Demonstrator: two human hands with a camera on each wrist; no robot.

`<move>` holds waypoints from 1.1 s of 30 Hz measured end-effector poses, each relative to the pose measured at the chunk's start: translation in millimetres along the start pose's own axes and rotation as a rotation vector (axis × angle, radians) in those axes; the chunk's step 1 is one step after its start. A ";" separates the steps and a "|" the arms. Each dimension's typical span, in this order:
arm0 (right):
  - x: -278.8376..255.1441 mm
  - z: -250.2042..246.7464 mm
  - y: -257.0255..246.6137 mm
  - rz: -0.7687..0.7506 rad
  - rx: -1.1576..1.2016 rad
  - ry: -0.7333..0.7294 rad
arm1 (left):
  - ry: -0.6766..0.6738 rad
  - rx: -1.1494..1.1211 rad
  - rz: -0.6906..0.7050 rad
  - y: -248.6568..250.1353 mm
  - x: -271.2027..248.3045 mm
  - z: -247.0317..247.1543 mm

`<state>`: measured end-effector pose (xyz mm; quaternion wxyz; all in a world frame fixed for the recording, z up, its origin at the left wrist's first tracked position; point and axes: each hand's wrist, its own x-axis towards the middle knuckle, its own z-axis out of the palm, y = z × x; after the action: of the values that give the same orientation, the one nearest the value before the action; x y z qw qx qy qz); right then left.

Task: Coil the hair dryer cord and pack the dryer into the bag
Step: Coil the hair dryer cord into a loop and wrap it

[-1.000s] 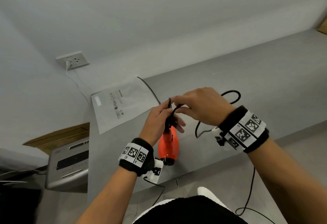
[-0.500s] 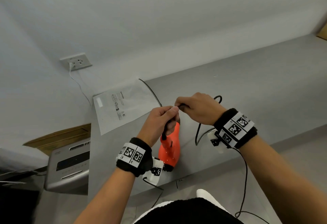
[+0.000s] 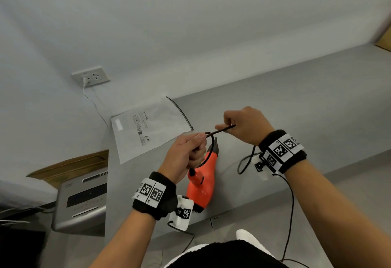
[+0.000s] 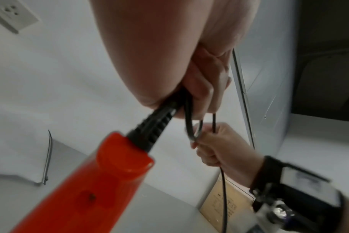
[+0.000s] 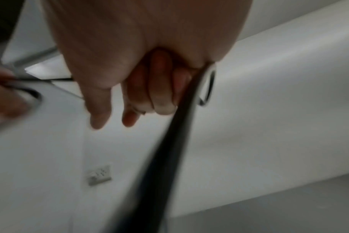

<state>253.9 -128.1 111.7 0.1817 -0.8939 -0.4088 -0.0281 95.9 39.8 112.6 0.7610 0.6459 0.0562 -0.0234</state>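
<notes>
Entry: cord-coiling, in progress.

- Left hand (image 3: 186,154): closed in a fist round the black strain relief at the handle end of the hair dryer (image 3: 201,189), with a loop of cord (image 3: 224,129) also caught in the fist.
- Hair dryer: orange, hanging handle-up from that grip over the near edge of the grey counter (image 3: 296,109); contact with the counter not determinable.
- Cord: black, arcing out of the left fist, then running in a straight stretch to the right hand; slack trailing down past the right wrist and over the counter edge.
- Right hand (image 3: 246,125): raised beside the left, fingers curled round the cord.
- Bag (image 3: 148,125): white, flat, printed, dark strip along one edge; lying on the counter behind the left hand, apart from the dryer.
- Wall socket (image 3: 91,76): white cable plugged in.
- Silver appliance (image 3: 82,202): below the counter's left end.
</notes>
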 end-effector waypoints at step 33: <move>-44.0 -17.6 -73.1 -0.392 -0.116 -0.243 | 0.209 0.137 0.123 0.7 8.5 6.7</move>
<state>172.3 -122.1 141.5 0.0703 -0.8031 -0.5913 0.0214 104.7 33.6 113.3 0.7050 0.6976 0.0936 0.0870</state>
